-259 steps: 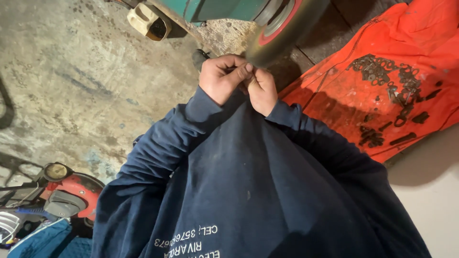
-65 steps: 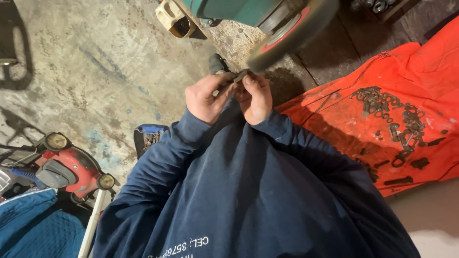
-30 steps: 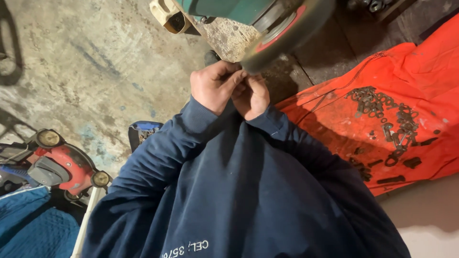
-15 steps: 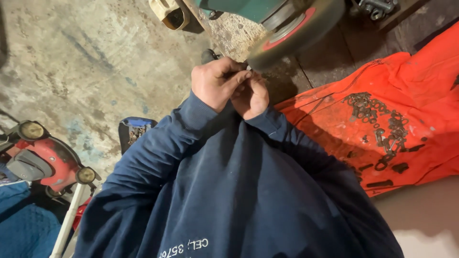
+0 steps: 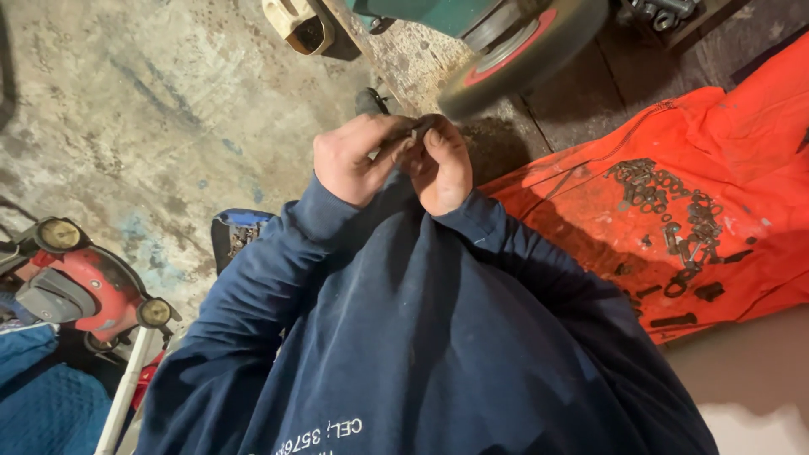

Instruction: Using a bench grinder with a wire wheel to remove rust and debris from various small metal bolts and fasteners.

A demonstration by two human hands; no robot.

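My left hand (image 5: 358, 160) and my right hand (image 5: 444, 168) are held together in front of my chest, both in navy sleeves. Their fingertips pinch a small dark metal part (image 5: 417, 132), mostly hidden by the fingers. Whether it is a nut or a bolt cannot be told. To the right, an orange cloth (image 5: 742, 126) lies on the floor with several dark nuts, bolts and washers (image 5: 674, 211) scattered on it.
A black wheel with a red hub (image 5: 522, 50) on a green machine stands just beyond my hands. A cream container (image 5: 295, 21) sits at the top. A red machine (image 5: 76, 278), a small blue box (image 5: 236, 236) and a white tube (image 5: 126, 388) stand left on the concrete floor.
My hands stay together on the small part with only slight finger movement. The view has shifted a little, so the red machine sits further left.
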